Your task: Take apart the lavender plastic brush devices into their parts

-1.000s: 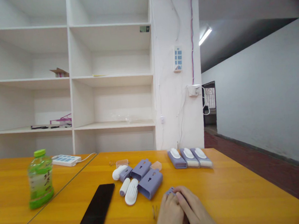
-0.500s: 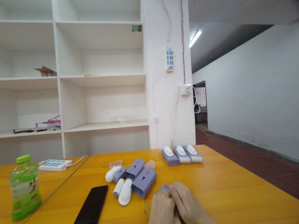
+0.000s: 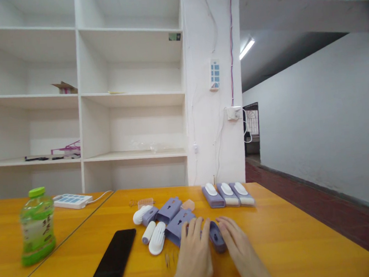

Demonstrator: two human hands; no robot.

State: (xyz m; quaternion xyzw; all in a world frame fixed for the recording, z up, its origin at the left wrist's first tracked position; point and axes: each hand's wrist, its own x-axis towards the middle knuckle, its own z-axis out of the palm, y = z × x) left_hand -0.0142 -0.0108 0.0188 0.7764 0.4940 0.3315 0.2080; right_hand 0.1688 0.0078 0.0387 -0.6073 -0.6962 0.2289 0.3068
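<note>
My left hand (image 3: 193, 253) lies on the orange table (image 3: 293, 241) with fingers stretched forward, their tips on a purple plastic case (image 3: 178, 223). My right hand (image 3: 241, 250) rests beside it, fingers extended, its fingertips against a small purple part (image 3: 217, 237) that lies between the two hands. Left of the case lie white oval caps (image 3: 157, 238) and more purple pieces (image 3: 167, 210). Three assembled purple-and-white units (image 3: 228, 194) stand in a row farther back.
A black phone (image 3: 113, 264) lies flat at the left of my hands. A green bottle (image 3: 37, 226) stands at the far left, a white power strip (image 3: 71, 200) behind it. Small metal springs (image 3: 169, 258) lie near my left hand. White shelves fill the wall behind.
Both hands were pressed together around the small purple part; now they have parted and flattened, my left reaching forward to the purple case, the part lying exposed between them.
</note>
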